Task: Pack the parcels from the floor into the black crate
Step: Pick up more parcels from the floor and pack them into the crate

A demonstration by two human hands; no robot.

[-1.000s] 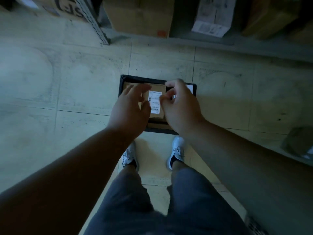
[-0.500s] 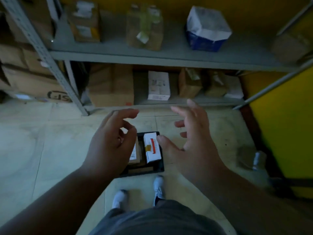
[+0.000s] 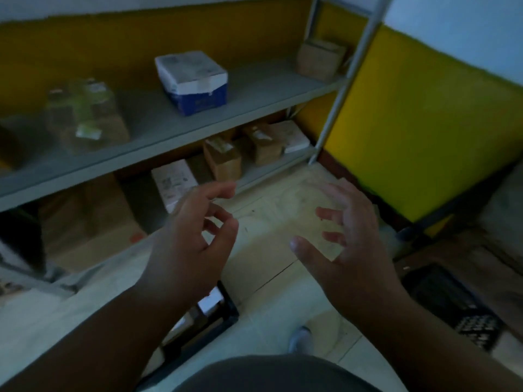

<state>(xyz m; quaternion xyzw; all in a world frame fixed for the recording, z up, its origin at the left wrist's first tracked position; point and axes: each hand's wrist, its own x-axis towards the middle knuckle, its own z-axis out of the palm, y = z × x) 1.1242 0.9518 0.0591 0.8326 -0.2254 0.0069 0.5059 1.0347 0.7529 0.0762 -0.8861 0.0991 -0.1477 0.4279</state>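
Black plastic marked the crate (image 3: pixel 223 315) low on the floor (image 3: pixel 268 250), partly hidden under the left forearm, with a parcel (image 3: pixel 210 301) seen inside. The left hand (image 3: pixel 186 244) and right hand (image 3: pixel 342 244) were held apart, fingers spread, nothing gripped, likely freed for another parcel.

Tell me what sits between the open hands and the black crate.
Nothing visible stands between them. Both the left hand and right hand are empty and raised above the floor; the black crate lies below the left forearm, which hides most of it. A parcel shows inside.
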